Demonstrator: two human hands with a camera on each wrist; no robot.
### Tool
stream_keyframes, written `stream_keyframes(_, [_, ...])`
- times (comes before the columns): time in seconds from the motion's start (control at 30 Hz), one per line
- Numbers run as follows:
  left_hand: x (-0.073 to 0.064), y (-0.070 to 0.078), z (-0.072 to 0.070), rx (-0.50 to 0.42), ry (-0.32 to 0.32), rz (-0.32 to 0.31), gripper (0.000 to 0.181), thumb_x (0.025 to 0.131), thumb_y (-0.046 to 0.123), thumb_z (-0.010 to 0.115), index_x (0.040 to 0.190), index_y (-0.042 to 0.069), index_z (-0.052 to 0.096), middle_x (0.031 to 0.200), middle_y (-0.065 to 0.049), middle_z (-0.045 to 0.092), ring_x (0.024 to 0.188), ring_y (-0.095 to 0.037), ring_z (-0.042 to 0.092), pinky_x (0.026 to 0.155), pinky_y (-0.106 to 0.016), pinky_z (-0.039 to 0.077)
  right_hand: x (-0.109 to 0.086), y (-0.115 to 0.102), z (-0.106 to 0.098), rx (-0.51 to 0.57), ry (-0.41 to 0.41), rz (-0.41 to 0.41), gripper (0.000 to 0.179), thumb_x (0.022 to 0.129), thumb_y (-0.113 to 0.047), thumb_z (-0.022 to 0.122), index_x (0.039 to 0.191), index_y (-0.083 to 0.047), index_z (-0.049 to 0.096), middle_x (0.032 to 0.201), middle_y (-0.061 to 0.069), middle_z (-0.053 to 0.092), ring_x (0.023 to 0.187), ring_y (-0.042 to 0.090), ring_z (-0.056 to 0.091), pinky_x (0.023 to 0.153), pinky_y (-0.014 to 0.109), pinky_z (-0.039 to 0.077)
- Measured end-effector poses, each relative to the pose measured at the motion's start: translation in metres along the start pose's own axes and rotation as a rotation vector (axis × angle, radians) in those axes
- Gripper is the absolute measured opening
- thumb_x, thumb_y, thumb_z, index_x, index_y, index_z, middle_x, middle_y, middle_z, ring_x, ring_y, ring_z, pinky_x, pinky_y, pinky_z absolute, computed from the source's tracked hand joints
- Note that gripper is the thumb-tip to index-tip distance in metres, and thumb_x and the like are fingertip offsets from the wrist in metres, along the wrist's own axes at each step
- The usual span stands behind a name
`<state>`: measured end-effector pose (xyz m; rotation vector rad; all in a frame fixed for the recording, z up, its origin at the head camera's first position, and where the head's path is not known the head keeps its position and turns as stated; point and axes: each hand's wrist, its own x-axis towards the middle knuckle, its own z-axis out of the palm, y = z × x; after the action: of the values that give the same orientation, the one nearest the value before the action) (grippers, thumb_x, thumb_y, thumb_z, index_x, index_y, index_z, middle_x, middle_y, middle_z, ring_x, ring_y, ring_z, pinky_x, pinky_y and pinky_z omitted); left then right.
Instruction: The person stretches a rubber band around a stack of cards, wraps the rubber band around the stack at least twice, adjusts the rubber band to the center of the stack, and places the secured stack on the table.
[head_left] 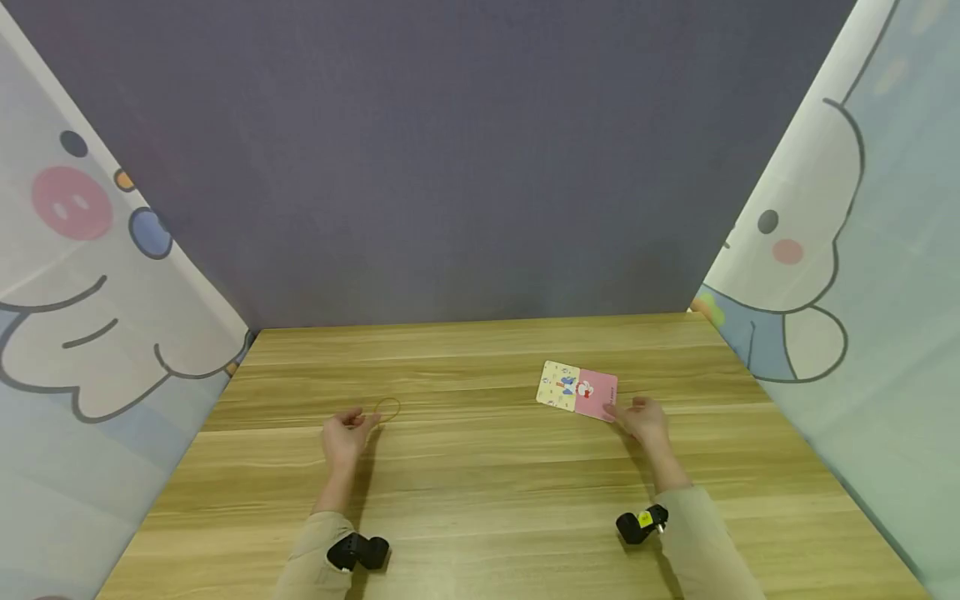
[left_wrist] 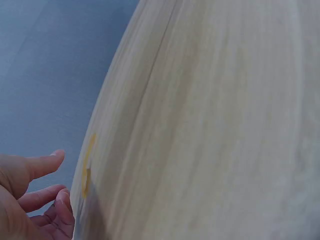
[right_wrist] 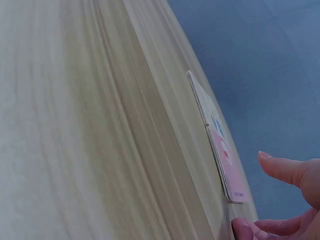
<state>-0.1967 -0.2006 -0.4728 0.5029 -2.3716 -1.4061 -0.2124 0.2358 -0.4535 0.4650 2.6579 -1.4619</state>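
"left hand [head_left: 347, 435]?"
"left wrist view's showing thumb standing apart from fingers; head view isn't. yellow band [left_wrist: 85, 184] is lying by fingertips, contact unclear."
"right hand [head_left: 642, 421]?"
"same, wrist frame cutting it off; pink-and-yellow card [head_left: 577, 390] is lying beside."
"room?"
"table [head_left: 465, 475] is stretching between, far edge running behind."

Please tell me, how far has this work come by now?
Looks done: the left hand is placed beside the thin yellow loop, the right hand at the card with pink and yellow halves. In hand: nothing visibly gripped; each thumb stands apart from its fingers, and contact is unclear. Remaining: probably lifting, as both items appear to lie on the table.
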Motion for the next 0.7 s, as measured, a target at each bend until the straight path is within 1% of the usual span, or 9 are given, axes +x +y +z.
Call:
stream_keyframes(0.07, [0.000, -0.002, 0.000, 0.017, -0.011, -0.012, 0.033, 0.073, 0.011, 0.072, 0.093, -0.013, 0.062, 0.080, -0.022, 0.061, 0.069, -0.025, 0.056, 0.050, -0.017, 0.041, 0.001, 0.001, 0.002, -0.014, 0.003, 0.008, 0.072, 0.081, -0.026, 0.062, 0.123, 0.022, 0.029, 0.118, 0.039, 0.039, 0.103, 0.045, 0.044, 0.084, 0.046, 0.043])
stream_keyframes(0.17, [0.000, -0.004, 0.001, 0.049, -0.018, -0.031, 0.031, 0.072, 0.011, 0.073, 0.090, -0.012, 0.063, 0.079, -0.021, 0.061, 0.068, -0.024, 0.056, 0.049, -0.019, 0.040, 0.002, 0.001, 0.006, -0.026, 0.022, 0.022, 0.068, 0.080, -0.025, 0.063, 0.120, 0.022, 0.033, 0.118, 0.039, 0.038, 0.105, 0.046, 0.041, 0.087, 0.049, 0.040])
stream_keyframes(0.23, [0.001, -0.005, 0.002, 0.075, -0.026, -0.050, 0.030, 0.073, 0.012, 0.072, 0.090, -0.011, 0.063, 0.078, -0.020, 0.061, 0.068, -0.024, 0.055, 0.050, -0.021, 0.040, 0.002, 0.001, 0.009, -0.009, 0.037, 0.038, 0.067, 0.080, -0.024, 0.064, 0.119, 0.022, 0.034, 0.118, 0.039, 0.038, 0.105, 0.046, 0.041, 0.088, 0.050, 0.039])
stream_keyframes(0.33, [0.001, -0.004, 0.003, 0.119, -0.027, -0.074, 0.031, 0.073, 0.015, 0.072, 0.090, -0.009, 0.064, 0.078, -0.017, 0.061, 0.071, -0.026, 0.056, 0.050, -0.023, 0.040, 0.003, 0.000, 0.014, -0.029, 0.083, 0.026, 0.062, 0.078, -0.022, 0.066, 0.114, 0.021, 0.040, 0.114, 0.037, 0.043, 0.098, 0.042, 0.045, 0.084, 0.049, 0.041])
stream_keyframes(0.43, [0.002, -0.004, 0.006, 0.154, -0.012, -0.099, 0.029, 0.073, 0.019, 0.072, 0.088, -0.006, 0.066, 0.076, -0.014, 0.062, 0.069, -0.024, 0.056, 0.048, -0.025, 0.040, 0.004, 0.001, 0.018, -0.010, 0.105, 0.026, 0.056, 0.075, -0.019, 0.069, 0.108, 0.019, 0.046, 0.107, 0.035, 0.048, 0.089, 0.035, 0.048, 0.074, 0.044, 0.046])
stream_keyframes(0.5, [0.002, -0.004, 0.007, 0.173, 0.005, -0.115, 0.029, 0.073, 0.021, 0.072, 0.087, -0.004, 0.066, 0.076, -0.013, 0.063, 0.068, -0.024, 0.057, 0.046, -0.026, 0.040, 0.006, 0.001, 0.020, -0.029, 0.118, 0.026, 0.050, 0.073, -0.020, 0.070, 0.101, 0.016, 0.051, 0.096, 0.030, 0.053, 0.080, 0.031, 0.049, 0.064, 0.037, 0.046])
stream_keyframes(0.57, [0.002, -0.004, 0.009, 0.185, 0.022, -0.131, 0.028, 0.072, 0.022, 0.073, 0.085, -0.002, 0.067, 0.076, -0.013, 0.063, 0.067, -0.024, 0.057, 0.044, -0.026, 0.039, 0.007, 0.000, 0.022, -0.041, 0.122, 0.030, 0.041, 0.071, -0.021, 0.071, 0.090, 0.012, 0.055, 0.079, 0.019, 0.054, 0.068, 0.024, 0.045, 0.053, 0.031, 0.041])
stream_keyframes(0.6, [0.003, -0.005, 0.010, 0.189, 0.028, -0.137, 0.028, 0.072, 0.023, 0.073, 0.085, -0.002, 0.067, 0.076, -0.013, 0.063, 0.067, -0.025, 0.058, 0.043, -0.027, 0.039, 0.008, -0.001, 0.023, -0.073, 0.132, 0.018, 0.038, 0.071, -0.022, 0.071, 0.085, 0.010, 0.057, 0.072, 0.015, 0.054, 0.064, 0.021, 0.044, 0.051, 0.028, 0.039])
stream_keyframes(0.7, [0.003, -0.004, 0.013, 0.196, 0.045, -0.141, 0.026, 0.072, 0.021, 0.072, 0.084, -0.001, 0.067, 0.078, -0.013, 0.064, 0.067, -0.025, 0.058, 0.042, -0.028, 0.038, 0.009, -0.003, 0.025, -0.100, 0.129, 0.020, 0.030, 0.071, -0.023, 0.072, 0.070, 0.003, 0.056, 0.056, 0.003, 0.044, 0.052, 0.015, 0.037, 0.042, 0.024, 0.030])
